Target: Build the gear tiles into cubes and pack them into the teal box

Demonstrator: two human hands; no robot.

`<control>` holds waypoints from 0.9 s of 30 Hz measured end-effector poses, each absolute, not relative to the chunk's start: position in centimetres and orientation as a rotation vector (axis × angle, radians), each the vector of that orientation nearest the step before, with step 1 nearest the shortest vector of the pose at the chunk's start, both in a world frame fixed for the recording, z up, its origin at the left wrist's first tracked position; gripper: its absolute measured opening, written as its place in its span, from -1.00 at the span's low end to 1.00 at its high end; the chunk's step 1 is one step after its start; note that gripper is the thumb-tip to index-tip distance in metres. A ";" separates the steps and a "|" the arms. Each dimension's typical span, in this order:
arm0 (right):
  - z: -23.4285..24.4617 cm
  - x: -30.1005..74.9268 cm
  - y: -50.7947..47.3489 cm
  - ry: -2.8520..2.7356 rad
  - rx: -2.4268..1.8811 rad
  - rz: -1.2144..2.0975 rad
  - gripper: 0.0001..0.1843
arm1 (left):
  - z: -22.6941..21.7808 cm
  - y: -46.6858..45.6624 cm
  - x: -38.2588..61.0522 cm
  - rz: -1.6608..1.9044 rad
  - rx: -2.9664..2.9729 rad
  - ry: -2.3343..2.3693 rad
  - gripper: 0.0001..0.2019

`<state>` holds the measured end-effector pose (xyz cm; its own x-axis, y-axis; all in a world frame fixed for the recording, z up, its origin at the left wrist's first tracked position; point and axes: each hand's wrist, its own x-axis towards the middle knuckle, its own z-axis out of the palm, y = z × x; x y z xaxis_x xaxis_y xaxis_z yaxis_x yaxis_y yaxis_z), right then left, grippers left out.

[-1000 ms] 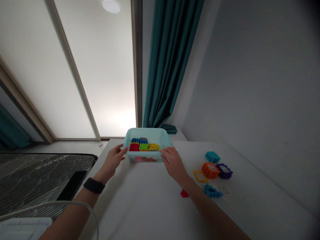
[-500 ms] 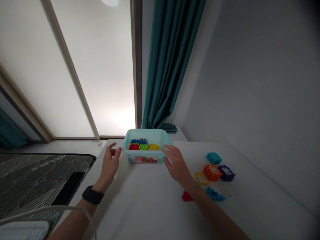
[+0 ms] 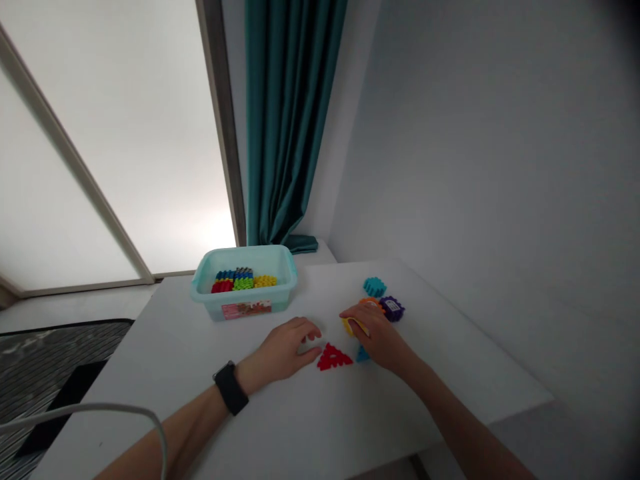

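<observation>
My left hand (image 3: pixel 289 347) rests on the white table (image 3: pixel 150 347) with its fingers loosely curled, holding nothing, just left of a red triangular toy piece (image 3: pixel 334 357). My right hand (image 3: pixel 374 335) lies over a yellow toy piece (image 3: pixel 351 327), its fingers around that piece. Behind it are a teal piece (image 3: pixel 375 287), an orange piece (image 3: pixel 371 301) mostly hidden, and a purple piece (image 3: pixel 393 309). A blue piece (image 3: pixel 363 355) pokes out from under my right palm. A pale aqua plastic box (image 3: pixel 243 261) at the back holds rows of coloured pieces.
A teal curtain (image 3: pixel 285 120) hangs behind the table and a grey wall (image 3: pixel 475 167) runs along its right side. A striped dark mat (image 3: pixel 50 353) lies below the table's left edge. A white cable (image 3: pixel 100 407) crosses the lower left.
Both hands have moved away from the box, down and to the right, onto the loose pieces. My right hand now covers the yellow piece. The view has swung left and tilted down.
</observation>
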<state>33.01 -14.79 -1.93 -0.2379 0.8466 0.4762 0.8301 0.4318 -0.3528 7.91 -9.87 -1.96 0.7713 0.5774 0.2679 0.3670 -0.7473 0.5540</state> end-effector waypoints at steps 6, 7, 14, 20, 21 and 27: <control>-2.6 36.9 -18.7 -2.038 -1.514 0.024 -0.80 | -2.4 -10.4 13.8 0.366 2.765 0.645 -0.61; -2.8 37.3 -19.2 -2.034 -1.528 0.034 -0.81 | -2.5 -10.5 14.4 0.333 2.806 0.644 -0.59; -4.4 39.5 -20.8 -1.955 -1.622 0.086 -0.83 | -2.7 -10.4 15.1 0.166 2.849 0.616 -0.71; -4.2 41.0 -19.3 -1.838 -1.621 0.013 -0.77 | -1.1 -7.4 17.7 0.398 2.606 0.723 -0.57; -4.2 41.3 -19.0 -1.805 -1.626 -0.008 -0.75 | -0.9 -6.7 18.7 0.438 2.586 0.773 -0.51; -5.4 42.6 -18.1 -1.557 -1.611 -0.131 -0.66 | -1.5 -4.6 24.8 0.287 2.728 0.905 -0.13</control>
